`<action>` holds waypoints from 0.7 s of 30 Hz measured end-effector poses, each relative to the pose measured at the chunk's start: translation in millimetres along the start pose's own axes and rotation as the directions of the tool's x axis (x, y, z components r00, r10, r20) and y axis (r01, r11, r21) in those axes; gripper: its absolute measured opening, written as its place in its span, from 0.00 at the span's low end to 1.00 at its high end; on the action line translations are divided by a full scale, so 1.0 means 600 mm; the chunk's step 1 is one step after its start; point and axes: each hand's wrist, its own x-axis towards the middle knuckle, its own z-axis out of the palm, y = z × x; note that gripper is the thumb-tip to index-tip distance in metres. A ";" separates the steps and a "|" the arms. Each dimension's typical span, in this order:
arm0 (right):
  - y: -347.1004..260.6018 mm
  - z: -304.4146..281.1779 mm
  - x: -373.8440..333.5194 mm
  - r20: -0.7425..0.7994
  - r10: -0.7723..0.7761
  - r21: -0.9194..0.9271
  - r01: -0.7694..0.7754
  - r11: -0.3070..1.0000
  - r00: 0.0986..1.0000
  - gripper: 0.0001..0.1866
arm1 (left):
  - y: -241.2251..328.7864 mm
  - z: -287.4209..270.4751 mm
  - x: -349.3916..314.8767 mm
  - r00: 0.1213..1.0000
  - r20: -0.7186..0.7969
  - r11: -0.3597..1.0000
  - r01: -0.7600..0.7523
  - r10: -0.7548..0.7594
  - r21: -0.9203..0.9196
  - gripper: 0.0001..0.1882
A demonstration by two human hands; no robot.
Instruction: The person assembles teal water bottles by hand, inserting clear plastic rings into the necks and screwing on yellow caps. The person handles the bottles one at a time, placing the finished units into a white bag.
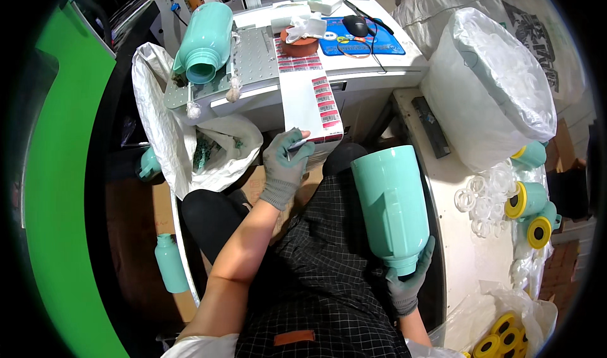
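Note:
My right hand (410, 285), in a grey-green glove, is wrapped round the neck of a large mint-green bottle (393, 209). The bottle lies bottom-up over my right thigh, its side handle facing me. My left hand (288, 165), gloved with a bare fingertip showing, is closed at the near edge of a long sheet of labels (300, 105). A small thin grey edge shows between those fingers; its kind is unclear. White with red-printed labels along one side, the sheet runs over the table's front edge.
Another mint-green bottle (205, 42) lies on the perforated metal plate (256, 58). A brown tape roll (299, 45) sits on the sheet, near a mouse (355, 25). On the right bench are a white bag of rings (487, 86), loose rings (484, 200) and yellow-black lids (506, 336).

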 end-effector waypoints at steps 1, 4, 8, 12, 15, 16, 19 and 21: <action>-0.001 0.002 -0.002 0.025 0.000 0.086 -0.002 0.996 1.000 0.63 | -0.002 0.001 -0.002 0.996 0.019 0.994 0.084 -0.083 -0.072 0.16; -0.017 0.014 -0.002 0.008 0.023 0.095 -0.024 0.995 1.000 0.61 | 0.001 0.005 -0.009 0.978 0.078 0.959 0.206 -0.194 -0.193 0.13; -0.009 0.019 -0.015 0.022 -0.031 0.071 0.029 0.997 0.999 0.61 | -0.017 -0.004 -0.032 0.995 0.077 0.979 0.077 -0.063 -0.191 0.08; 0.002 0.016 -0.023 0.048 -0.088 -0.007 0.088 0.996 0.995 0.62 | 0.009 -0.014 -0.107 0.984 -0.153 0.974 -0.056 0.091 0.221 0.11; -0.015 0.023 -0.021 0.062 -0.071 0.063 0.068 0.996 0.996 0.61 | 0.097 -0.009 -0.127 0.887 0.225 0.776 0.462 -0.403 -0.430 0.04; -0.012 0.022 -0.025 0.067 -0.078 0.053 0.075 0.996 0.995 0.61 | 0.121 -0.006 -0.129 0.755 0.445 0.508 0.654 -0.481 -0.561 0.04; -0.001 0.024 -0.030 0.072 -0.110 0.011 0.110 0.994 0.991 0.61 | 0.149 0.019 -0.125 0.701 0.542 0.430 0.713 -0.464 -0.554 0.06; -0.001 0.025 -0.030 0.066 -0.129 -0.023 0.131 0.991 0.989 0.61 | 0.139 0.026 -0.125 0.697 0.569 0.405 0.717 -0.436 -0.568 0.06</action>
